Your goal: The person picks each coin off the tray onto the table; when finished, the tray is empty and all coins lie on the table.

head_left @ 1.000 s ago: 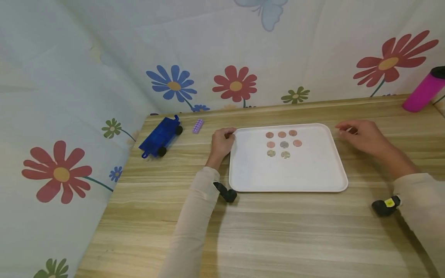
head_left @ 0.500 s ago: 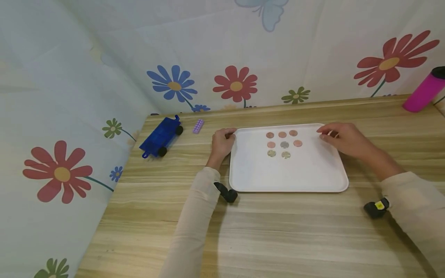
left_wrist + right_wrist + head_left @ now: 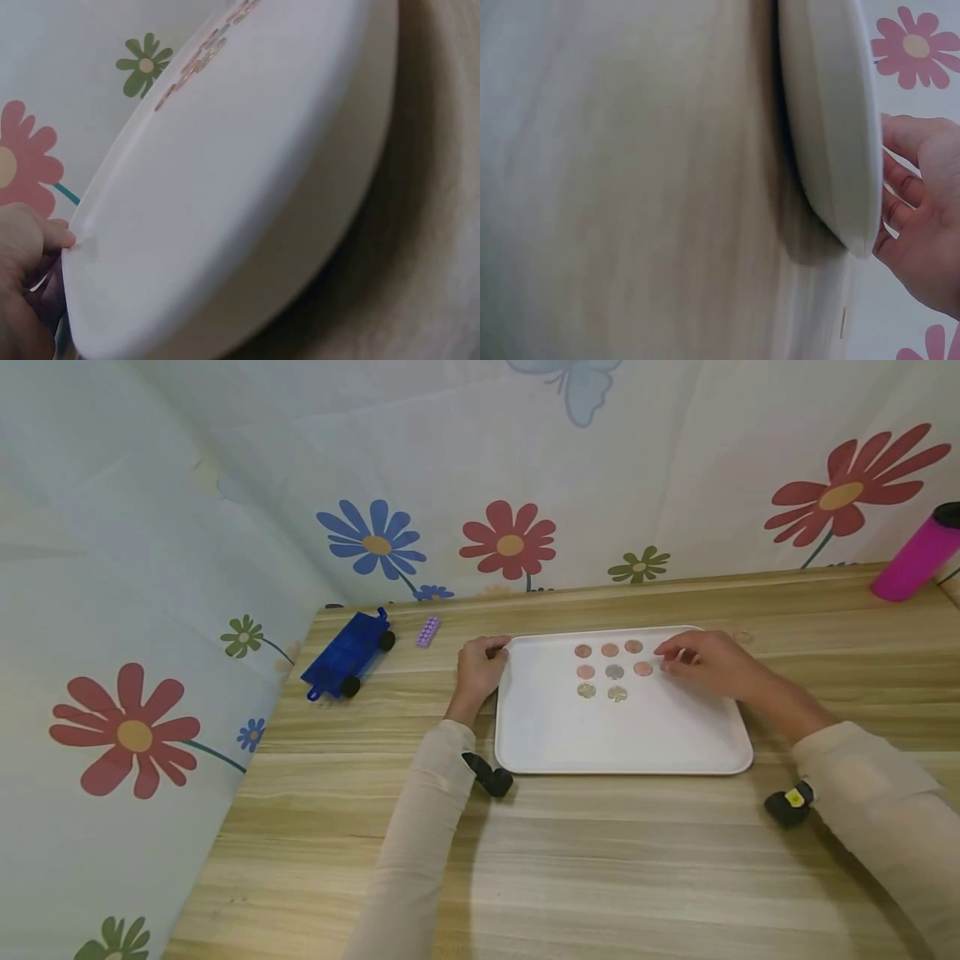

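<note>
A white tray (image 3: pixel 622 739) lies on the table with several coins arranged in rows on its upper half. Copper coins (image 3: pixel 610 650) form the top row; a silver coin (image 3: pixel 614 672) sits amid the second, and two gold-toned coins (image 3: pixel 587 691) lie below. My left hand (image 3: pixel 480 670) grips the tray's upper left corner, its fingertip on the rim in the left wrist view. Over the tray's right part hovers my right hand (image 3: pixel 708 664), thumb and index finger apart beside the rightmost copper coin (image 3: pixel 642 668). In the right wrist view, the tray edge hides its fingertips.
Another coin (image 3: pixel 742 637) lies on the table beyond the tray's upper right corner. At left are a blue wheeled toy base (image 3: pixel 348 652) and a purple toy brick (image 3: pixel 428 632). A pink bottle (image 3: pixel 915 556) stands far right, near the flowered wall covering.
My right hand has moved left from beside the tray to above its coins, uncovering the coin on the table. The left hand, tray and coins stay put.
</note>
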### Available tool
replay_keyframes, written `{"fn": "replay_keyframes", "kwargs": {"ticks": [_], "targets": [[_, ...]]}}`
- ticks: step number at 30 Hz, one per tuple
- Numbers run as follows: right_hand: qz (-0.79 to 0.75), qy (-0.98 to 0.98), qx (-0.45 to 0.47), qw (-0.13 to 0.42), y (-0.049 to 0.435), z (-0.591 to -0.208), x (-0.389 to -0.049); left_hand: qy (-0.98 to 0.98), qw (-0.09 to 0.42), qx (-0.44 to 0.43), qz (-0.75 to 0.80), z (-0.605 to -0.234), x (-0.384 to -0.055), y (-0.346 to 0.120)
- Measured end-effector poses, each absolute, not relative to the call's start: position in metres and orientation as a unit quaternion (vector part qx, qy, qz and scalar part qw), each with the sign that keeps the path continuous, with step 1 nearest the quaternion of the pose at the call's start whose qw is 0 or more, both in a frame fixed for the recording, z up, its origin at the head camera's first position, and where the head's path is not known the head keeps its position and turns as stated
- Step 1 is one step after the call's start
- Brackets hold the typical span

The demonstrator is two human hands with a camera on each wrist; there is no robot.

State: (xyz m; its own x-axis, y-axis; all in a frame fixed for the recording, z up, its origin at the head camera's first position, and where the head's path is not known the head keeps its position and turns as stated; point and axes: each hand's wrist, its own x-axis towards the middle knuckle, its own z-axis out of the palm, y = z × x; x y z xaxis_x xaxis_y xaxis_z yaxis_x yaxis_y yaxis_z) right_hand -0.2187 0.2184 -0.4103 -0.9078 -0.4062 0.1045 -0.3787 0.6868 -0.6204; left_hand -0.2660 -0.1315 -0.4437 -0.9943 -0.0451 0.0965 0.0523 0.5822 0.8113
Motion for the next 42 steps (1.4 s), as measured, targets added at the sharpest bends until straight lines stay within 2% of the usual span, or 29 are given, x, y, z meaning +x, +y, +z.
{"fn": "replay_keyframes", "kwargs": {"ticks": [10,17,26,42], "targets": [[-0.343,0.921,-0.176,0.055,0.211,-0.422,-0.225,-0.885,0.053,-0.003,-0.462,-0.444,-0.266,-0.131],[-0.332,0.925,-0.177,0.049,0.206,-0.426,-0.228,-0.884,0.067,-0.009,-0.462,-0.442,-0.263,-0.132],[-0.325,0.930,-0.168,0.046,0.200,-0.427,-0.228,-0.885,0.054,-0.003,-0.462,-0.440,-0.263,-0.132],[-0.316,0.928,-0.184,0.071,0.196,-0.424,-0.228,-0.883,0.054,0.000,-0.465,-0.441,-0.264,-0.130]]}}
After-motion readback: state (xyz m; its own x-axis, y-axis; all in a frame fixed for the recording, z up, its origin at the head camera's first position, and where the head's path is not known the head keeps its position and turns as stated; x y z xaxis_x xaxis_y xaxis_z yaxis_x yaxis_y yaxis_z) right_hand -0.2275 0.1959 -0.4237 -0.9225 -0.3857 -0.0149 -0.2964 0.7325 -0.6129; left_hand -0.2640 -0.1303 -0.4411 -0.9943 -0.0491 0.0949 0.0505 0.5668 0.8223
